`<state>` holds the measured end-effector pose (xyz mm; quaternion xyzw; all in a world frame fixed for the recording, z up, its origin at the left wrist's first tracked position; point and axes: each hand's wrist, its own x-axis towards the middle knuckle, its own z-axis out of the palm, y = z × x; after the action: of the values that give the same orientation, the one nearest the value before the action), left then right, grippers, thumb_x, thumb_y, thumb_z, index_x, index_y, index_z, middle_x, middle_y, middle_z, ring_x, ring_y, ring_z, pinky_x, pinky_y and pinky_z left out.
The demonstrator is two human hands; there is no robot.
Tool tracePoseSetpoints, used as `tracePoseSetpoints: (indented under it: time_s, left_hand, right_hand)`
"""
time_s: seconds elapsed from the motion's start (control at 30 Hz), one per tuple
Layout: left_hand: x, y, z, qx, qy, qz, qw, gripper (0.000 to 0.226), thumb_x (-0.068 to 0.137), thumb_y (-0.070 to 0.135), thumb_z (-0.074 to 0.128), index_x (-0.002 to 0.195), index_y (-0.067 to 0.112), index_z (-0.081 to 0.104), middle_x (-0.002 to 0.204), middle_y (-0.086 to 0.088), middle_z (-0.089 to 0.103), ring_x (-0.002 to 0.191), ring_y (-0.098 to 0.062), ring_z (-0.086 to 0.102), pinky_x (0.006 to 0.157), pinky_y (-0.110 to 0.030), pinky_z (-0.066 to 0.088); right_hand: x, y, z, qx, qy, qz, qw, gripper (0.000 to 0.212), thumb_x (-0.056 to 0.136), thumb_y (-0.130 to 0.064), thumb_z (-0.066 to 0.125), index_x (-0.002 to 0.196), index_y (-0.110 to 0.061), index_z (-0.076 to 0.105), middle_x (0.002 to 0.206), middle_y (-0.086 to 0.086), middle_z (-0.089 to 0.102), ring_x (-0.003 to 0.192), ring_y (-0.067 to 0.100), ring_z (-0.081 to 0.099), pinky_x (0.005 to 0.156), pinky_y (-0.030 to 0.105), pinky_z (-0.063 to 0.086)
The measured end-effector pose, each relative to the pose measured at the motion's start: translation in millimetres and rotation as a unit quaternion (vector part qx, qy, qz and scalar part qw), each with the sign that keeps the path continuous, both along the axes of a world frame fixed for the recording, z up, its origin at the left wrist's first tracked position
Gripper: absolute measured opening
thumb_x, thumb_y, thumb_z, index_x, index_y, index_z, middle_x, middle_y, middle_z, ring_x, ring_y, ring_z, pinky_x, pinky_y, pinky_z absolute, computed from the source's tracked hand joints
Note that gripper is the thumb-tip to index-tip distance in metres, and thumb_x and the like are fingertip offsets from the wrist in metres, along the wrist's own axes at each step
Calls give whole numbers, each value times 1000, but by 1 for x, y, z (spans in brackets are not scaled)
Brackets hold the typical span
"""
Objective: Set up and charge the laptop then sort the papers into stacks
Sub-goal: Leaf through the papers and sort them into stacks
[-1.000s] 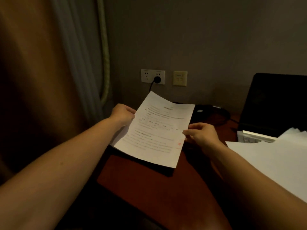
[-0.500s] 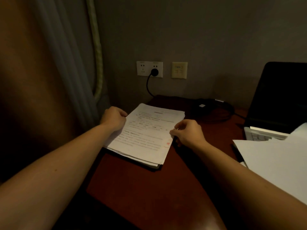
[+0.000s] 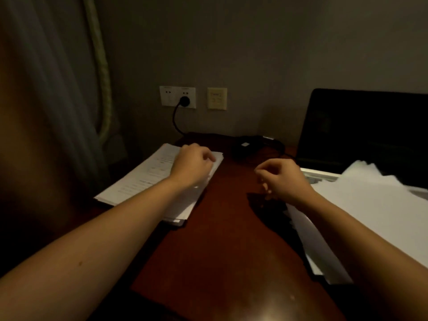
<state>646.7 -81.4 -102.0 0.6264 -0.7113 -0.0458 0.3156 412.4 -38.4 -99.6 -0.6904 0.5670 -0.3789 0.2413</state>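
A stack of printed papers (image 3: 139,181) lies on the left part of the dark red table (image 3: 220,239). My left hand (image 3: 192,164) rests on the stack's far right corner with loosely curled fingers and grips nothing. Over bare table between the piles hovers my right hand (image 3: 283,179), fingers loosely curled and empty. A loose pile of blank white sheets (image 3: 370,209) spreads at the right, partly over the laptop's keyboard. The laptop (image 3: 366,126) stands open with a dark screen. Its charger brick (image 3: 245,147) lies at the table's back, with the plug (image 3: 184,101) in the wall socket.
A pale switch plate (image 3: 217,98) sits right of the socket on the grey wall. A curtain (image 3: 46,89) hangs at the left, close to the table's edge. A strip of bare wood runs down the middle between the two paper piles.
The printed sheet both hands held has been laid on the left stack. My right hand has let go and moved right; my left hand has shifted onto the stack's far corner.
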Motion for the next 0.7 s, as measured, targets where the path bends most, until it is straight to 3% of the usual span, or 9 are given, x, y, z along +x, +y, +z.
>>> tracePoseSetpoints:
  time_s: [0.17, 0.3, 0.4, 0.47, 0.53, 0.6, 0.7]
  left_hand:
    - [-107, 29, -10, -2, -43, -142, 989, 19, 96, 46, 59, 105, 37, 72, 118, 6, 61, 122, -19, 47, 99, -39, 41]
    - [-164, 42, -25, 45, -110, -227, 967, 37, 92, 64, 53, 115, 39, 68, 128, 8, 57, 130, -16, 39, 99, -37, 28]
    - [-180, 42, -28, 74, -103, -240, 963, 50, 90, 71, 50, 130, 42, 60, 144, 8, 47, 140, -17, 32, 111, -43, 25]
    - [-180, 43, -29, 112, -128, -252, 953, 73, 84, 81, 42, 146, 42, 45, 159, 7, 32, 152, -19, 14, 120, -49, 16]
    - [-177, 48, -32, 155, -155, -246, 944, 96, 75, 91, 33, 157, 41, 23, 167, 9, 12, 155, -17, -3, 124, -54, 5]
    - [-178, 52, -34, 194, -155, -220, 943, 110, 69, 97, 34, 160, 39, 8, 169, 10, 4, 155, -18, -6, 123, -54, 1]
    - [-181, 53, -32, 215, -141, -186, 948, 107, 74, 90, 40, 160, 36, 8, 168, 7, 11, 155, -22, -2, 123, -55, 4]
  right_hand:
    - [-81, 34, -5, -64, 71, -23, 995, 10, 96, -19, 61, 97, -20, 71, 80, -7, 71, 71, 6, 67, 63, 22, 55]
    - [-146, 64, -14, -31, 224, 8, 974, 21, 94, -42, 60, 108, -30, 70, 106, -15, 67, 97, 5, 62, 84, 20, 50]
    - [-176, 79, -22, 10, 303, 29, 953, 43, 94, -57, 50, 130, -36, 59, 136, -17, 54, 124, 4, 47, 102, 22, 40]
    - [-184, 84, -24, 29, 307, 23, 951, 53, 95, -61, 42, 142, -38, 48, 150, -17, 41, 137, 6, 35, 111, 26, 30]
    - [-185, 85, -24, 50, 314, 6, 948, 55, 99, -57, 34, 147, -33, 42, 154, -11, 36, 141, 12, 30, 113, 29, 24]
    - [-181, 86, -21, 66, 333, -13, 940, 53, 101, -53, 30, 145, -27, 42, 151, -3, 39, 136, 17, 34, 110, 29, 25]
    - [-175, 90, -21, 70, 345, 6, 936, 61, 96, -62, 27, 150, -35, 31, 157, -9, 29, 143, 14, 26, 118, 36, 16]
